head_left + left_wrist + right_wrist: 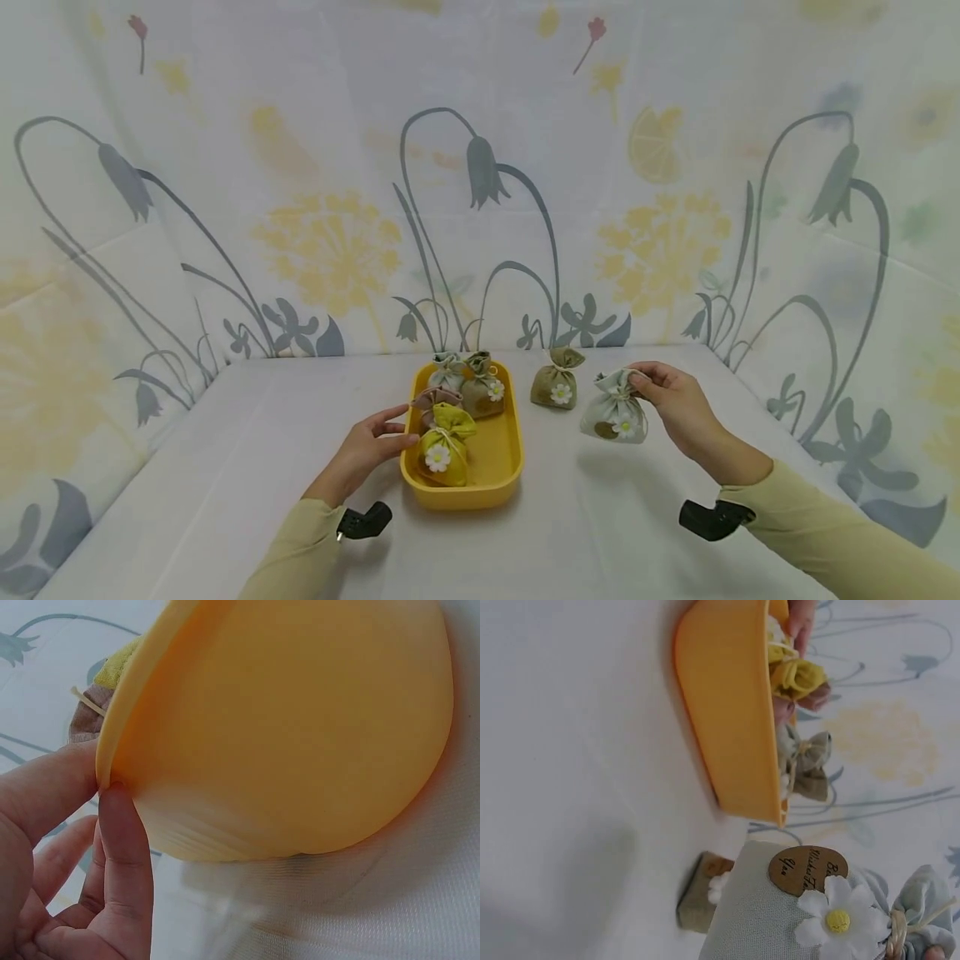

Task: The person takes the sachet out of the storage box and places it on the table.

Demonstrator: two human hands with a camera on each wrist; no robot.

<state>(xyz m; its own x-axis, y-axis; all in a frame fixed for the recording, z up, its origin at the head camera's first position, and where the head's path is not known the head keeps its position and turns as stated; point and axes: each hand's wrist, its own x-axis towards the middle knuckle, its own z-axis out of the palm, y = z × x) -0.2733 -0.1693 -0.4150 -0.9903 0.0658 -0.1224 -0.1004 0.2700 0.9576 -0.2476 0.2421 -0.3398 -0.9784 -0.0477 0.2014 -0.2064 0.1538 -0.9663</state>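
My right hand [673, 407] grips a pale grey-green drawstring pouch [617, 412] by its gathered neck, holding it above the white table. In the right wrist view that pouch [780, 907] shows a white daisy and a brown tag with writing. With thumb and finger my left hand [367, 446] pinches the left rim of a yellow tray [491, 497]. Inside the tray are a yellow pouch [444, 458], a mauve pouch [429, 400] partly hidden behind it, an olive pouch [480, 396] and a pale pouch [447, 367].
An olive-brown pouch [555, 383] with a daisy stands on the table [315, 392], between the tray and the held pouch but farther back. Behind the table hangs a white cloth [480, 250] printed with flowers. Both wrists wear black cameras.
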